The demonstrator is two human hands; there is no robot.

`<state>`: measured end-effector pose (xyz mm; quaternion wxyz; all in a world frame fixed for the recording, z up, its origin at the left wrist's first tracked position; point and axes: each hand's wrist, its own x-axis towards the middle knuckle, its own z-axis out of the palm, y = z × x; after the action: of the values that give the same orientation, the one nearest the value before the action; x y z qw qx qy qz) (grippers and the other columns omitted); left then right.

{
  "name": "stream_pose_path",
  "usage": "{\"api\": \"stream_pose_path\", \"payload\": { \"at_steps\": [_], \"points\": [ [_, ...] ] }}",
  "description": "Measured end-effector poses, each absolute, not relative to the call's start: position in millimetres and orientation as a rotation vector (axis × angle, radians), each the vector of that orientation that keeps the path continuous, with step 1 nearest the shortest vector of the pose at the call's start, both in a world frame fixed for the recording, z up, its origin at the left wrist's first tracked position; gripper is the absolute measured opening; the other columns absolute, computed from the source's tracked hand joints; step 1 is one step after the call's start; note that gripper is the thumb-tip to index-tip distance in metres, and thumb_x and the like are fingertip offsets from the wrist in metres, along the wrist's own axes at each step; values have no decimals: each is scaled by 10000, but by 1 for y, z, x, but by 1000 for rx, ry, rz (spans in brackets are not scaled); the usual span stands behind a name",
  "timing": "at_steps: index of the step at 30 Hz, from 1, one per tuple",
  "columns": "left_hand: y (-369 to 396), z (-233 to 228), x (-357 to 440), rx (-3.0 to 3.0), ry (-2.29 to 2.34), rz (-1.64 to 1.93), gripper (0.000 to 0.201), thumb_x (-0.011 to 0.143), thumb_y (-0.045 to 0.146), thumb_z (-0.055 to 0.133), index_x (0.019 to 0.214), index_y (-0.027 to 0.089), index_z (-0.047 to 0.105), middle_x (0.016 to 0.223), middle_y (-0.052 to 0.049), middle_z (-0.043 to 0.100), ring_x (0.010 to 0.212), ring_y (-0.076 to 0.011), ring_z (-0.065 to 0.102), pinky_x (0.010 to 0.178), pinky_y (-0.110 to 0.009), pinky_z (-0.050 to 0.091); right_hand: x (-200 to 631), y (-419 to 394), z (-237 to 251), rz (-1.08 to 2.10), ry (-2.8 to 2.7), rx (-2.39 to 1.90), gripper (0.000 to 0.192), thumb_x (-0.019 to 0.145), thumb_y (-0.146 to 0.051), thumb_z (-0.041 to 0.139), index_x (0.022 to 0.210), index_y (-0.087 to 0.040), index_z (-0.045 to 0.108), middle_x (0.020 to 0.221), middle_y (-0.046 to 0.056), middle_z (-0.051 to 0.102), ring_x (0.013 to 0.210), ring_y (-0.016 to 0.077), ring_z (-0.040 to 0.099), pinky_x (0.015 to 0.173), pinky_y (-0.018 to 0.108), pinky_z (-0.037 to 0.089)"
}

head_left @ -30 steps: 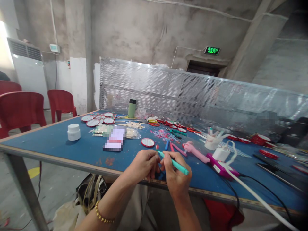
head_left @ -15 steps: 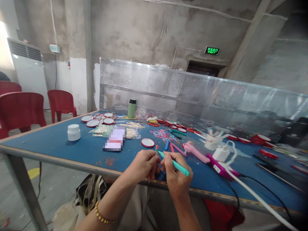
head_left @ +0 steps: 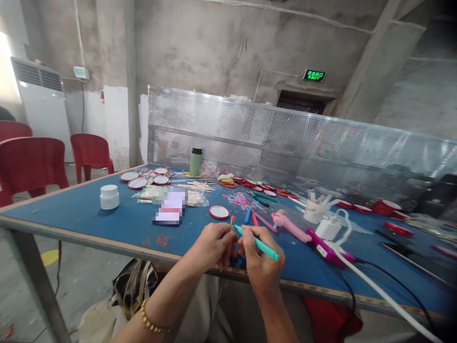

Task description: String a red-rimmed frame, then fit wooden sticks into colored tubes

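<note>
Hardly anything has moved since the earlier frame: the teal marker (head_left: 264, 247) has shifted only a touch in the right hand (head_left: 263, 263), and the left hand (head_left: 214, 243) keeps its pose. The blue table (head_left: 71, 221) spans the middle of the frame, with a perforated metal panel (head_left: 214, 114) standing along its far edge. Below centre, the two hands sit close together at the table's front edge, the right closed around the marker, the left with its fingers pinched. Right of them lies a pink glue gun (head_left: 293, 229); left of centre, a phone (head_left: 170, 207) with a pixelated screen. Just beyond the left hand is a round red-rimmed disc (head_left: 219, 212). Smallest is the thin red-tipped stick (head_left: 233, 220), held in the left fingers just below centre, red end up; whether the marker's tip touches it, I cannot tell.
</note>
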<state>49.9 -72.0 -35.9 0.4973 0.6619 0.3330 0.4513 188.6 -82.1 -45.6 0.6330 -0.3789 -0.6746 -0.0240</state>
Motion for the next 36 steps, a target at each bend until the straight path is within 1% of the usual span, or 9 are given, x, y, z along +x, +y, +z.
{"api": "stream_pose_path", "payload": {
  "at_steps": [4, 8, 13, 22, 28, 36],
  "points": [
    [-72, -36, 50, 1607, 813, 1090, 363, 907, 456, 478, 681, 177, 529, 479, 35, 529, 357, -92, 477, 328, -170, 374, 189, -82, -46, -55, -1533, -863, 202, 946, -283, 546, 813, -181, 658, 574, -42, 615, 463, 96, 570, 489, 198, 463],
    [-73, -35, 50, 1610, 813, 1091, 353, 903, 451, 476, 685, 178, 530, 492, 33, 536, 360, -90, 477, 332, -170, 370, 190, -81, -50, -42, -1481, -871, 195, 946, -291, 550, 832, -182, 665, 622, -29, 644, 491, 104, 598, 511, 207, 478],
    [-74, -35, 50, 1602, 811, 1086, 348, 898, 454, 473, 690, 181, 531, 509, 33, 543, 368, -94, 487, 337, -175, 375, 189, -81, -50, -36, -1467, -878, 202, 946, -297, 550, 826, -183, 666, 614, -31, 645, 474, 102, 596, 511, 210, 483],
    [-73, -35, 51, 1617, 823, 1085, 336, 893, 448, 485, 688, 186, 523, 486, 41, 529, 360, -94, 480, 335, -171, 372, 190, -80, -53, -32, -1475, -864, 175, 937, -289, 561, 859, -183, 676, 695, 6, 693, 575, 134, 657, 521, 221, 497],
    [-74, -34, 51, 1629, 820, 1082, 359, 899, 466, 484, 690, 178, 535, 495, 32, 541, 359, -98, 494, 329, -173, 375, 189, -81, -53, 1, -1483, -832, 157, 937, -268, 566, 857, -185, 672, 678, -2, 682, 556, 126, 644, 516, 219, 497],
    [-73, -35, 50, 1639, 814, 1097, 369, 899, 478, 486, 690, 179, 539, 503, 33, 536, 368, -96, 493, 338, -172, 374, 188, -83, -49, -31, -1528, -811, 156, 933, -251, 563, 836, -187, 667, 643, -15, 663, 528, 116, 624, 504, 210, 485]
  ]
}}
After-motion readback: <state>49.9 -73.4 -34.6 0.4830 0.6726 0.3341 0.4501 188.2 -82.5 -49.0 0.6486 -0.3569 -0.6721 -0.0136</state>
